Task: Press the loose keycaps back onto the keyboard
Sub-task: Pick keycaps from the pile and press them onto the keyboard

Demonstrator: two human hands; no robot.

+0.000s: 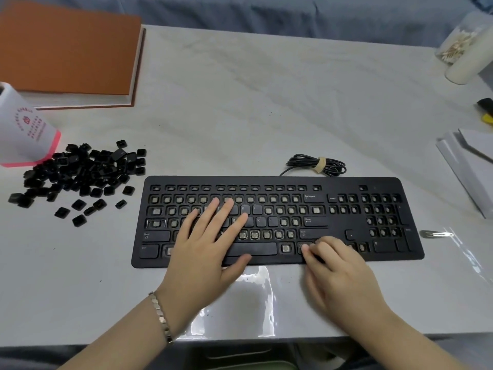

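Observation:
A black keyboard [277, 182] lies on the table with most keycaps off and bare sockets showing; a few letter keys, the space bar, Shift, Ctrl, Enter and Backspace are on. My left hand [210, 244] lies flat with straight fingers on the left-middle key rows, thumb by the space bar. My right hand [336, 265] has its fingers curled down onto the bottom row, right of the space bar; whether a keycap sits under the fingertips is hidden. A pile of loose black keycaps [80, 174] lies on the table left of the keyboard.
A white cup with a pink base [24, 129] stands by the keycap pile. An orange-covered book [66, 52] lies at the back left. The coiled keyboard cable [317, 164] sits behind the keyboard. White papers [472, 161], a metal clip [436, 234] and a cotton-swab jar [458, 44] are on the right.

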